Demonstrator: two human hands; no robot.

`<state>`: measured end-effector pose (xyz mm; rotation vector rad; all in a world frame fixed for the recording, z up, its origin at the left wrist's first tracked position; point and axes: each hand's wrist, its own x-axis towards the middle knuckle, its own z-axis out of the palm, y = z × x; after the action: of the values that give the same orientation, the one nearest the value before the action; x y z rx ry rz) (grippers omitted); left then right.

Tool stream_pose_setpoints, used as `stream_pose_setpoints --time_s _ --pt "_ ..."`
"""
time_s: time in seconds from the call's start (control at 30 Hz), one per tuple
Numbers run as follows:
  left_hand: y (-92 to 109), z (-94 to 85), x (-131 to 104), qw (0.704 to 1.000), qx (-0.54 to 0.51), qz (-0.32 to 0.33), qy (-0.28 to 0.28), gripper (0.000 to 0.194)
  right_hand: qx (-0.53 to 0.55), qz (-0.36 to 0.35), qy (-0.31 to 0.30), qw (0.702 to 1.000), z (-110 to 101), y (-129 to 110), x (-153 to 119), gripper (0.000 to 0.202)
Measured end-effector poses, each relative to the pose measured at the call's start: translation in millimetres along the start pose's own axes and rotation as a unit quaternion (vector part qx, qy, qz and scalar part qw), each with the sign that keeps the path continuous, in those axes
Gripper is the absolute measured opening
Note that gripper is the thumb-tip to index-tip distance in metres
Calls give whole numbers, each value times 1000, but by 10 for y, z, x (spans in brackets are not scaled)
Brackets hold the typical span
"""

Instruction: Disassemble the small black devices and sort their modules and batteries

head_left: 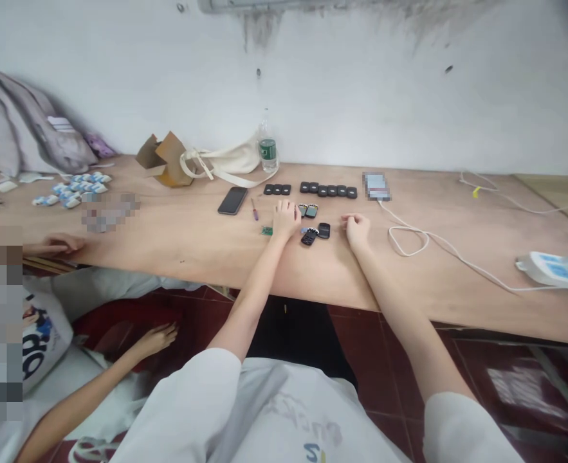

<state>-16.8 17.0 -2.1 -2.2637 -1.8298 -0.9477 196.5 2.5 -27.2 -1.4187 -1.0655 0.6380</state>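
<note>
My left hand (286, 218) rests over the wooden table with its fingers bent, beside small key fobs with metal rings (311, 211); whatever lies under its fingers is hidden. A green circuit board (267, 230) lies just left of that hand. Between my hands are a black fob with buttons (309, 237) and a black fob shell (323, 231). My right hand (357, 230) lies on the table right of them, fingers curled, and what they hold, if anything, is hidden. Several black fobs (332, 191) form a row farther back, with a shorter row (277, 190) to their left.
A phone (233, 200) and a small screwdriver (255, 209) lie to the left. Behind stand a bottle (267, 151) and an open carton (165, 159). A white cable (450, 258) runs right to a power strip (556, 269). Another person's hand (62, 244) rests at far left.
</note>
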Motion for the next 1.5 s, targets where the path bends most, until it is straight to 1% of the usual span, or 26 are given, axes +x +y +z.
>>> stream_pose_setpoints --time_s 0.17,0.47,0.63,0.8,0.97,1.23,1.5 --pt "-5 -3 -3 1000 -1 17 -17 22 11 19 5 1000 4 -16 4 20" --pt "-7 18 -9 1000 -2 -8 -7 22 20 32 9 999 8 -60 -13 18" --pt "-8 27 -10 1000 11 -1 -8 22 24 37 10 999 12 -54 -5 18" --pt "1 6 -14 999 33 1 -9 23 26 39 10 999 5 -92 -28 19" --pt "16 -15 -13 999 52 -4 -15 21 20 35 2 999 -15 -113 -52 19" --pt "15 -9 -14 1000 15 -5 -20 20 7 31 -2 1000 -31 -138 -65 19" --pt "10 13 -5 1000 6 -4 -19 19 -5 25 -4 1000 -23 -118 -64 21"
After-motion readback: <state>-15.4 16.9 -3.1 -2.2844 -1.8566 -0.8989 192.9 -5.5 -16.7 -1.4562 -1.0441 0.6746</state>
